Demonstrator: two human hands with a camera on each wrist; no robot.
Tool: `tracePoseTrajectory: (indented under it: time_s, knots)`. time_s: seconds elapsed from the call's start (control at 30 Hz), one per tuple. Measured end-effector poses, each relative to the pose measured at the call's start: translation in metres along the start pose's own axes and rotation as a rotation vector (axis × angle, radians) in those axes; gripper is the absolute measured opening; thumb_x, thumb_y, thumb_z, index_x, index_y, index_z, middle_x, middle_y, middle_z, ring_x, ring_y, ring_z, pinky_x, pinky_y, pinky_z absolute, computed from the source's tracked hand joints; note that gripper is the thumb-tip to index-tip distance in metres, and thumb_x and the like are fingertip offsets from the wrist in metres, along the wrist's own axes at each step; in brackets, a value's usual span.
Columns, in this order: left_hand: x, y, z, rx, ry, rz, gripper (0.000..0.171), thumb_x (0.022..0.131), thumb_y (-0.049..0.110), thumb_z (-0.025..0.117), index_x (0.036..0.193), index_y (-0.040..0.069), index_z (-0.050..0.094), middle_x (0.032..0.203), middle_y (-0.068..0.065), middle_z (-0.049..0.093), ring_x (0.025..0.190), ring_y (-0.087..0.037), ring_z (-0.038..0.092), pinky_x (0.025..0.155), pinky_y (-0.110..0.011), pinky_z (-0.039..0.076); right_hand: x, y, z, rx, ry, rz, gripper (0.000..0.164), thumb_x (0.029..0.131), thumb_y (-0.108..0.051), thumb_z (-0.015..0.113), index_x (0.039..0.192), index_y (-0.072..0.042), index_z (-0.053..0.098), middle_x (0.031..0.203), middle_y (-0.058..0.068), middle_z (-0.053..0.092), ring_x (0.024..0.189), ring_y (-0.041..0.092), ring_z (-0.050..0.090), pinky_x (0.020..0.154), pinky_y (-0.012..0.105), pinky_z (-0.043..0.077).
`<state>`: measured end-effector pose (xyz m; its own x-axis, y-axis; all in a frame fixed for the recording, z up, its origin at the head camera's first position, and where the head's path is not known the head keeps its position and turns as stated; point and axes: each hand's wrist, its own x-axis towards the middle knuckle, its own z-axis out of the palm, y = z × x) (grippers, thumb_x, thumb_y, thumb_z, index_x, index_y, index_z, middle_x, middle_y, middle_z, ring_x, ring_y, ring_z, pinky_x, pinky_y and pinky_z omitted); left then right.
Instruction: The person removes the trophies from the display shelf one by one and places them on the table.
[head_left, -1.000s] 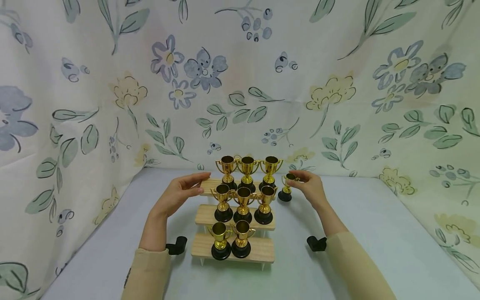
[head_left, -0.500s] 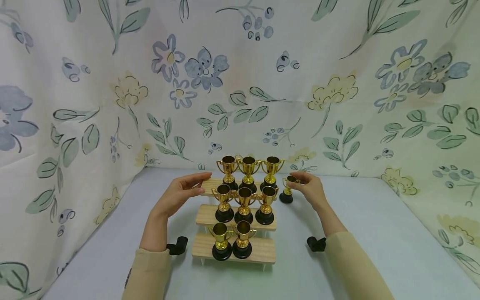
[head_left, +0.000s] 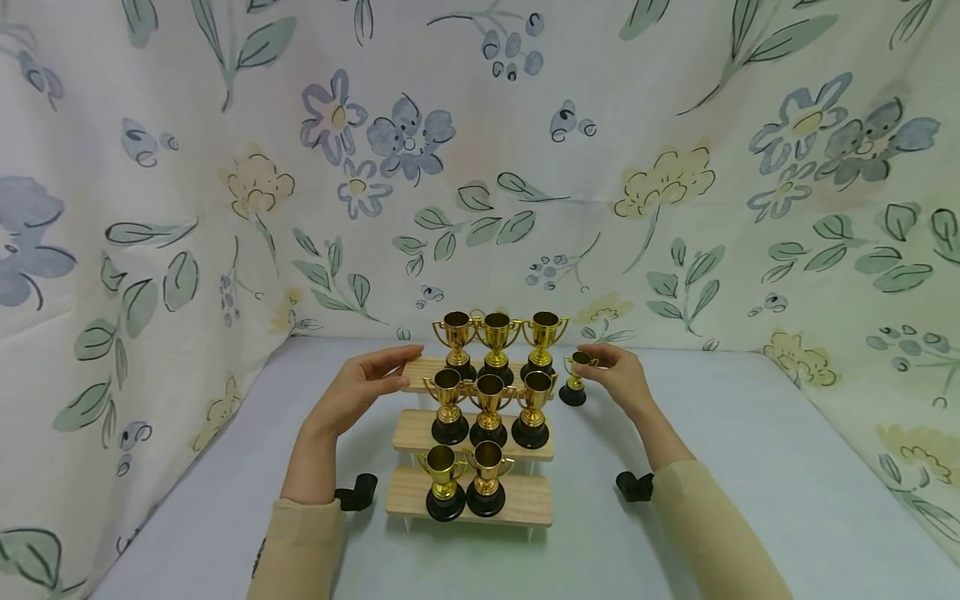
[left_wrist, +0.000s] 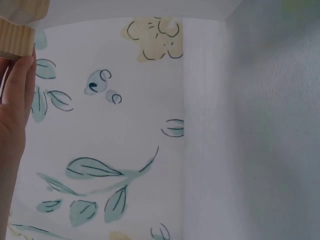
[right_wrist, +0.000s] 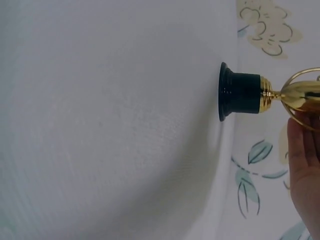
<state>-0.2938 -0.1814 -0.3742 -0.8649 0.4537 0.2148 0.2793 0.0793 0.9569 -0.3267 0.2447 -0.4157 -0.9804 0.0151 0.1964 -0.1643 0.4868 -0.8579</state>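
My left hand (head_left: 356, 385) grips the left end of the top wooden shelf (head_left: 420, 373), thumb in front and fingers behind. In the left wrist view its fingertips (left_wrist: 22, 70) touch the wood. To the right of the shelves, my right hand (head_left: 617, 373) pinches a small gold trophy cup (head_left: 576, 367) by its bowl. That trophy is upright, and its black base (right_wrist: 240, 92) shows in the right wrist view. Whether the base touches the table cannot be told. Three gold trophies (head_left: 497, 333) stand on the top shelf, three (head_left: 489, 396) on the middle, two (head_left: 487, 467) on the bottom.
The middle shelf (head_left: 412, 427) and bottom shelf (head_left: 528, 496) step down toward me. Bare wood shows at the bottom shelf's right end. A white cloth table (head_left: 712, 467) spreads around. Floral fabric (head_left: 480, 167) hangs behind. Black wrist mounts (head_left: 356, 493) sit on both wrists.
Hardly anything differs. The right hand and its trophy have shifted very slightly, and the whole view has moved a little. The left hand stays at the top shelf's end.
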Motion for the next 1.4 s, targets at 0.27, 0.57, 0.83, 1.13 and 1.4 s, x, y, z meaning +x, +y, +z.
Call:
tracePoseTrajectory:
  time_s: [0.27,0.57,0.83,1.13,1.4]
  knots:
    - [0.000,0.000,0.000,-0.005,-0.004,0.002,0.054,0.094,0.017,0.067,0.144,0.006,0.050,0.147,0.001,0.054,0.134,0.003,0.047,0.115,-0.030,0.041,0.000,0.003,0.000,-0.016,-0.004,0.000,0.052,0.088,-0.031,0.076,0.133,-0.010,0.062,0.131,0.014,0.066,0.109,0.022,0.063,0.088,0.029,0.050]
    - [0.000,-0.001,0.000,-0.010,-0.005,-0.004,0.055,0.094,0.018,0.067,0.145,0.007,0.050,0.140,0.013,0.056,0.133,0.004,0.047,0.105,-0.015,0.043,-0.001,0.007,-0.004,0.000,-0.026,-0.006,0.060,0.087,-0.031,0.076,0.141,-0.015,0.056,0.138,0.014,0.061,0.121,0.032,0.061,0.098,0.040,0.052]
    - [0.001,-0.001,-0.001,-0.015,-0.008,-0.005,0.054,0.094,0.016,0.066,0.145,0.006,0.050,0.149,-0.002,0.051,0.131,0.003,0.050,0.103,-0.016,0.046,-0.005,0.005,-0.017,0.051,-0.017,0.004,0.067,0.087,-0.036,0.076,0.146,-0.016,0.050,0.143,0.017,0.057,0.131,0.035,0.056,0.108,0.050,0.046]
    - [0.002,0.001,-0.001,-0.001,-0.008,-0.003,0.054,0.094,0.016,0.066,0.145,0.007,0.050,0.141,0.011,0.056,0.132,0.002,0.048,0.105,-0.014,0.043,-0.009,-0.011,-0.028,0.092,0.108,-0.071,0.059,0.089,-0.036,0.074,0.140,-0.012,0.056,0.135,0.009,0.064,0.123,0.017,0.063,0.089,0.007,0.048]
    - [0.002,-0.001,-0.001,-0.017,-0.003,0.001,0.054,0.094,0.016,0.067,0.144,0.005,0.050,0.143,0.007,0.056,0.131,0.003,0.050,0.104,-0.014,0.044,-0.022,-0.037,-0.039,0.408,0.207,-0.224,0.046,0.087,-0.008,0.074,0.128,0.008,0.061,0.104,-0.016,0.074,0.097,-0.002,0.070,0.084,0.011,0.054]
